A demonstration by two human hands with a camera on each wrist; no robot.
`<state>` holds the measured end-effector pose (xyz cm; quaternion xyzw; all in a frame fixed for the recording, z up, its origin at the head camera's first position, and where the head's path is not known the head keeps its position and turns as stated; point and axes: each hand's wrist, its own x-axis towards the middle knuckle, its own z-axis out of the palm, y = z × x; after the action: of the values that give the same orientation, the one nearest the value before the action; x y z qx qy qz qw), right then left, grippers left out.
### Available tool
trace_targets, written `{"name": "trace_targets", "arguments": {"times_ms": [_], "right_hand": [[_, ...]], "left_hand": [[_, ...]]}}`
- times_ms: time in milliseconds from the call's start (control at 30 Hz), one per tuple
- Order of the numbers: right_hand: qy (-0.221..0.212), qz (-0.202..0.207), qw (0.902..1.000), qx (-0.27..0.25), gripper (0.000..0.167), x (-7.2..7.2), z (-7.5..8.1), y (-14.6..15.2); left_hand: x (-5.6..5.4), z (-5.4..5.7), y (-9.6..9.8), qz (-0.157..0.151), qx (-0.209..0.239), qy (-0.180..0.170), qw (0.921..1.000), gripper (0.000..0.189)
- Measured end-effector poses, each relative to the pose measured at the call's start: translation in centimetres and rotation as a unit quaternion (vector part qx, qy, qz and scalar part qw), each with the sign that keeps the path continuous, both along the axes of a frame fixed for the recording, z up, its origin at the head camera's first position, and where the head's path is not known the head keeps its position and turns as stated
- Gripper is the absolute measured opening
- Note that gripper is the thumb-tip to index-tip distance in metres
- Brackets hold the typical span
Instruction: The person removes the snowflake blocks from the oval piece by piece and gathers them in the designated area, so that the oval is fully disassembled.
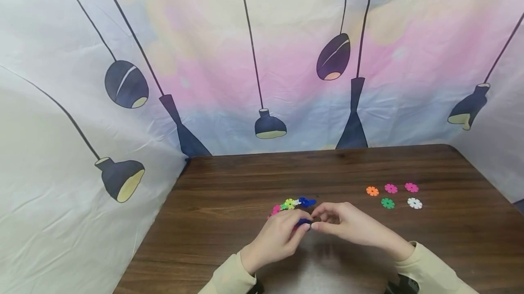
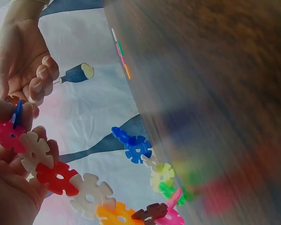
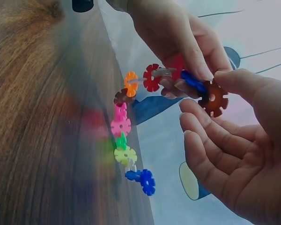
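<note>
A chain of slotted plastic flower discs in several colours hangs from my left hand and trails to the tabletop. My left thumb and fingers pinch the blue disc at the chain's near end. My right hand meets it from the right and pinches a brown disc, which touches the blue one's edge. How deep their slots sit I cannot tell. Farther along the chain are a yellow disc and blue discs at the other end. My left palm partly hides the pink disc.
Loose discs lie on the wooden table to the right: orange, two pink, green and white. A cloth printed with hanging lamps stands behind the table's back edge.
</note>
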<state>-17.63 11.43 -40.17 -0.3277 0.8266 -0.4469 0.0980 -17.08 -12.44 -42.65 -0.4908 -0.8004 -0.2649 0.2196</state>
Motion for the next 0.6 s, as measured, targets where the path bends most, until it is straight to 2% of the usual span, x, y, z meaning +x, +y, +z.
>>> {"name": "trace_targets", "arguments": {"times_ms": [100, 300, 600], "right_hand": [[-0.007, -0.001, 1.0, -0.006, 0.028, 0.0, -0.03, -0.03], [-0.017, -0.003, 0.9996, -0.023, 0.028, 0.03, -0.25, -0.11], [-0.033, 0.01, 0.9985, -0.042, 0.028, -0.03, -0.21, 0.12]], "left_hand": [[0.08, 0.03, -0.05, 0.005, 0.006, -0.004, 1.0, 0.012], [0.23, -0.1, -0.01, 0.016, 0.027, -0.035, 0.9989, 0.013], [0.19, -0.25, 0.06, 0.006, 0.04, -0.05, 0.998, 0.017]]}}
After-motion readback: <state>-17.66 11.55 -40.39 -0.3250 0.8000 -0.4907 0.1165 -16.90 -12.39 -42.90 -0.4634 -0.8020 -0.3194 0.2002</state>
